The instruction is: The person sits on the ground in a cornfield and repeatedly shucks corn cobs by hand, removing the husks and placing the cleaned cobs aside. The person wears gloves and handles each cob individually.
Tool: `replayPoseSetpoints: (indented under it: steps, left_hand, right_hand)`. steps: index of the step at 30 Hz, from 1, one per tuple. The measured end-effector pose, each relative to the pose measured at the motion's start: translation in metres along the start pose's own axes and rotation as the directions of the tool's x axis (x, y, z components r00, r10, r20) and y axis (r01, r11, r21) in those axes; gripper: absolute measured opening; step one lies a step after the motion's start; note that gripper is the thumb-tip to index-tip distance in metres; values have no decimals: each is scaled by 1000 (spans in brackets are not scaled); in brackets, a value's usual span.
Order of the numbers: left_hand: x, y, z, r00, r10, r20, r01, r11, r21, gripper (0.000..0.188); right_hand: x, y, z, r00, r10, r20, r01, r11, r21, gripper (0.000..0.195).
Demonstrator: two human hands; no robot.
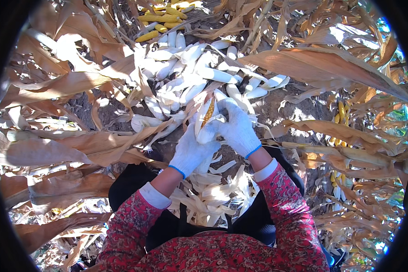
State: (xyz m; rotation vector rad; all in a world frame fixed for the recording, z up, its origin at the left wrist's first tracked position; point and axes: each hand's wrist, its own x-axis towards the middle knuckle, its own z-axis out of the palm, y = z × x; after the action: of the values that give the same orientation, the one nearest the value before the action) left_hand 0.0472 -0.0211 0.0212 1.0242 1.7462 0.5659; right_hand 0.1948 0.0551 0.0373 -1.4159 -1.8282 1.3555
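An ear of corn (208, 113) is between my hands, its pale husk parted so that a strip of yellow kernels shows. My left hand (194, 149), in a white knit glove with a blue cuff edge, grips the ear from below and the left. On the ear's right side, my gloved right hand (238, 128) has its fingers curled and appears to pinch the husk; the fingertips are partly hidden. Just beyond the hands lies a heap of ears in pale husks (187, 76).
Bare yellow ears (165, 18) lie beyond the heap, and more yellow ears (340, 117) lie at right. Stripped husks (221, 193) cover the ground between my knees. Long dry corn leaves (323, 66) reach in from the right, others (54, 149) from the left.
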Motion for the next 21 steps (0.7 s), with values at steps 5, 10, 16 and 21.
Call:
replayPoseSetpoints:
  steps: [5, 10, 16, 21]
  left_hand:
    - [9, -27, 0, 997, 59, -41, -58, 998, 13, 75]
    - [4, -14, -12, 999, 32, 9, -30, 985, -169, 62]
    - [1, -22, -10, 991, -44, 125, 89, 920, -382, 53]
    - [3, -17, -5, 994, 92, -61, -90, 996, 25, 80]
  right_hand:
    - [2, 4, 8, 999, 42, 2, -42, 995, 88, 24]
    - [-8, -9, 4, 971, -88, 222, 64, 992, 111, 22]
    - [-24, -22, -10, 938, -5, 348, -96, 957, 273, 24]
    - [-6, 6, 0, 999, -42, -15, 44, 992, 119, 28]
